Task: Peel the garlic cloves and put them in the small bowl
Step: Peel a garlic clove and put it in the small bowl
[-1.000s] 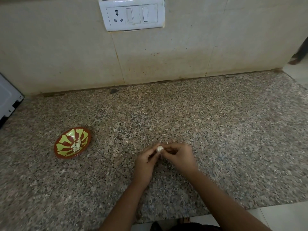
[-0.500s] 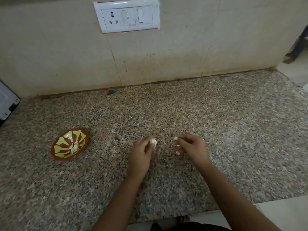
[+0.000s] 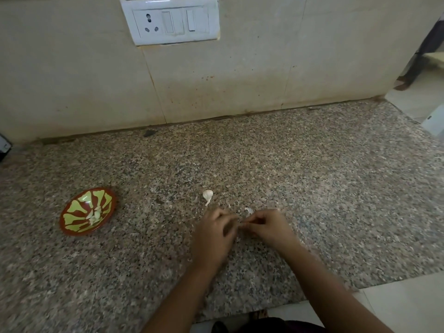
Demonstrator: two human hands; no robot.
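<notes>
**Hands meet right of the bowl**

The countertop [image 3: 336, 188] has its front edge passing under both forearms. Right of the small bowl [image 3: 77, 205], left hand [image 3: 213, 234] and right hand [image 3: 266, 227] curl fingertip to fingertip; blur hides what they pinch. One garlic clove [image 3: 207, 195] lies just beyond them on open granite; peeled cloves [image 3: 95, 216] lie inside the bowl. Far behind the bowl, a switch plate [image 3: 170, 20] sits on the wall.
</notes>
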